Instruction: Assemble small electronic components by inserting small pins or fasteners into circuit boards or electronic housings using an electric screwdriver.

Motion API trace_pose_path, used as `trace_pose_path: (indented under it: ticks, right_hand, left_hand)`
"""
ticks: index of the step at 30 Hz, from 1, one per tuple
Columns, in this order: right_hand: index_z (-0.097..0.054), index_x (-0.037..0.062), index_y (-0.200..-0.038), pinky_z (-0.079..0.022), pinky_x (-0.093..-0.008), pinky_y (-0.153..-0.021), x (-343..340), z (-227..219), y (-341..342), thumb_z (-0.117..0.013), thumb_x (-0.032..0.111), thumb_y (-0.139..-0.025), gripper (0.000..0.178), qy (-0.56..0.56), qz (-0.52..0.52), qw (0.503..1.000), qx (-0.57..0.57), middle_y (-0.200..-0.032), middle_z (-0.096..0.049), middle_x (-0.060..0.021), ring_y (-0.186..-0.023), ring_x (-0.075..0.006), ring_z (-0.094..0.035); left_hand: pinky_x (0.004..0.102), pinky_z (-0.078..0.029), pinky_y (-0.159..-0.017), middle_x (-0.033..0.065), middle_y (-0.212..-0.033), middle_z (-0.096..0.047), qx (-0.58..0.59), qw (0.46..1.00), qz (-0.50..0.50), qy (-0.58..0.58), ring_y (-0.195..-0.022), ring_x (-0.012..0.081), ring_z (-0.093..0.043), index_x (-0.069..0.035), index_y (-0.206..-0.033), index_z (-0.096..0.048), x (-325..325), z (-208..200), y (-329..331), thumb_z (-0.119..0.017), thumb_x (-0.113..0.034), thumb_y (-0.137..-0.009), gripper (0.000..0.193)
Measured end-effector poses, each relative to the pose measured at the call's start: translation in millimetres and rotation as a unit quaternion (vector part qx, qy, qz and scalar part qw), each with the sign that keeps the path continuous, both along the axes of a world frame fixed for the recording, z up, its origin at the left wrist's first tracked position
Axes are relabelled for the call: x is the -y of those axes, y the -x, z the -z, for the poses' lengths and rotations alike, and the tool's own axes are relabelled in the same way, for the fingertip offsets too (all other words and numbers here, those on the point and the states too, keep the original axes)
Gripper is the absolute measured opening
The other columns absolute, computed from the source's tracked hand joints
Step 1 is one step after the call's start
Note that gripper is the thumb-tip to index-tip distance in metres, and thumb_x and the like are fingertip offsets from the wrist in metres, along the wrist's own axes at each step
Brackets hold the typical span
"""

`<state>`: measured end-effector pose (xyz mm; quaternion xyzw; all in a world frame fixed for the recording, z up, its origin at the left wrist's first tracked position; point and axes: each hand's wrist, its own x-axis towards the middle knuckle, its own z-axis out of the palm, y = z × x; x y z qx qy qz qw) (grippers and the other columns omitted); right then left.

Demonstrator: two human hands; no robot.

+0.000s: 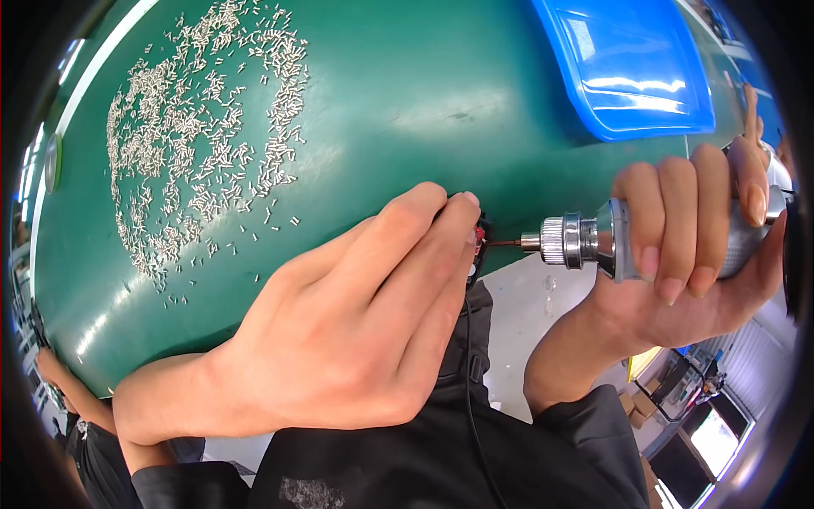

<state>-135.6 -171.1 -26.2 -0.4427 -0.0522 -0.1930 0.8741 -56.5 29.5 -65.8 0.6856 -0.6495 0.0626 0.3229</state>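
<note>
My left hand point(356, 314) is closed, its fingertips pinched on a small red and black part point(480, 242) that the fingers mostly hide. From the right, my right hand point(678, 229) wraps round a grey electric screwdriver point(585, 241) with a knurled metal collar. Its thin bit point(506, 243) points left and reaches the red and black part at the fingertips; the exact contact is too small to make out. Both hands are at the near edge of the green table point(407, 161).
Many small silver metal pins point(203, 127) lie scattered on the table's left side. A blue plastic tray point(636, 76) stands at the back right. A black cord point(471, 373) hangs in front of my dark clothing. Another person's arm point(76, 394) shows at the left edge.
</note>
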Motion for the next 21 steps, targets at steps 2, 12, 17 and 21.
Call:
trace_pose_path:
  ticks: [2,12,17,21]
  right_hand:
    - [-0.044,0.0056,-0.090,-0.036,-0.0248,-0.050,4,2,1,-0.049,0.028,-0.091,0.023,-0.004,0.000,1.000,0.002,-0.053,-0.043,-0.0004,-0.042,-0.0104,-0.040]
    - [-0.045,0.0062,-0.089,-0.036,-0.0229,-0.048,-5,4,-4,-0.051,0.026,-0.090,0.021,-0.039,0.005,0.999,-0.003,-0.054,-0.043,0.0006,-0.042,-0.0084,-0.040]
    - [-0.045,0.0065,-0.089,-0.035,-0.0226,-0.048,-6,4,-5,-0.053,0.024,-0.089,0.019,-0.044,0.016,0.999,-0.003,-0.053,-0.042,0.0019,-0.041,-0.0076,-0.040]
    - [-0.045,0.0065,-0.088,-0.036,-0.0226,-0.048,-5,4,-4,-0.053,0.024,-0.088,0.019,-0.047,0.023,0.999,-0.009,-0.053,-0.042,0.0025,-0.041,-0.0071,-0.041]
  left_hand:
    - [0.0348,-0.056,-0.057,0.0262,-0.098,-0.062,0.000,1.000,-0.001,0.000,-0.085,0.0355,-0.062,0.018,-0.093,-0.059,4,0,1,-0.065,0.000,-0.048,0.048]
    - [0.0347,-0.056,-0.059,0.0262,-0.095,-0.062,0.002,1.000,-0.005,0.014,-0.084,0.0351,-0.062,0.018,-0.089,-0.059,4,2,3,-0.064,0.000,-0.048,0.044]
    - [0.0349,-0.056,-0.059,0.0261,-0.094,-0.062,0.006,1.000,-0.004,0.017,-0.084,0.0351,-0.062,0.018,-0.088,-0.059,4,3,1,-0.064,0.001,-0.048,0.044]
    - [0.0350,-0.056,-0.059,0.0260,-0.093,-0.062,0.006,1.000,-0.004,0.022,-0.084,0.0351,-0.062,0.018,-0.088,-0.059,4,4,1,-0.064,0.001,-0.048,0.044]
